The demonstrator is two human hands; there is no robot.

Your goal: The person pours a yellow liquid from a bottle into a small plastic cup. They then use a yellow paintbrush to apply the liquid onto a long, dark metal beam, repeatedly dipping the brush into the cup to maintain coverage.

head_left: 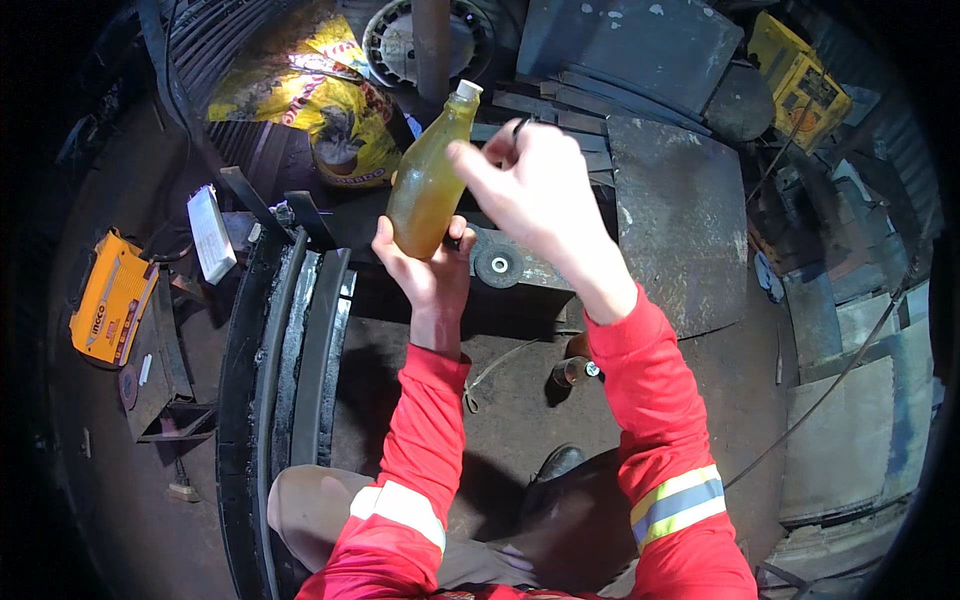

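Observation:
My left hand (428, 268) grips the lower part of a clear plastic bottle (428, 180) filled with yellowish liquid, held tilted with its pale cap (467, 90) pointing up and to the right. Beside the bottle's upper half hovers my right hand (528, 190), fingers spread, index finger near the neck, a dark ring on one finger. It holds nothing that I can see. Both arms wear red sleeves with reflective bands.
Curved black metal bars (290, 350) lie on the left. A yellow machine (108, 298) sits far left, another yellow box (800, 80) top right. A yellow sack (320, 90), steel plates (680, 220), a grinding disc (497, 265) and a small brown bottle (570, 370) lie ahead.

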